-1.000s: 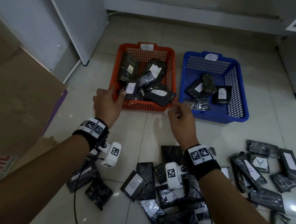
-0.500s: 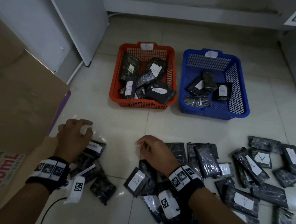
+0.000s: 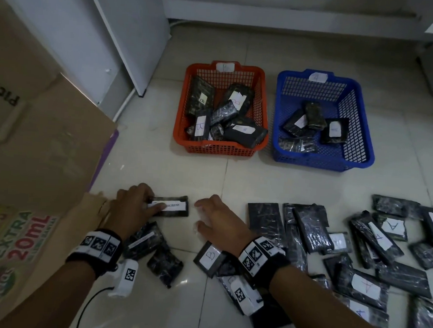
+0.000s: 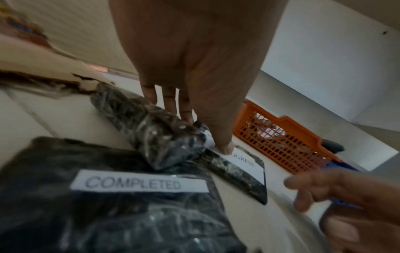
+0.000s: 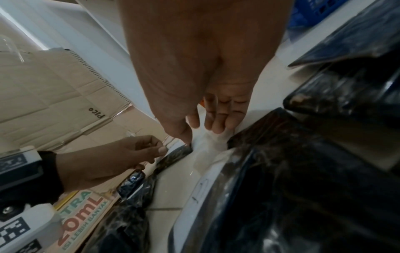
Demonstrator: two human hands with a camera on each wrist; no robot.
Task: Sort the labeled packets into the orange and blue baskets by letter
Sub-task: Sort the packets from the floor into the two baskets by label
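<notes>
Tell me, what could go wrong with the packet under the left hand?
The packet the left hand grips shows a printed word, not a letter, so it might land in the wrong basket. The orange basket is marked B, the blue basket A. The flat, slick wrap might slip on lifting.

"COMPLETED" reads clear on a near packet (image 4: 138, 196); "B" on a floor packet (image 3: 209, 257); "EXTRA 20mL" on the cardboard (image 3: 20, 238); "A" on another packet (image 3: 391, 226).
</notes>
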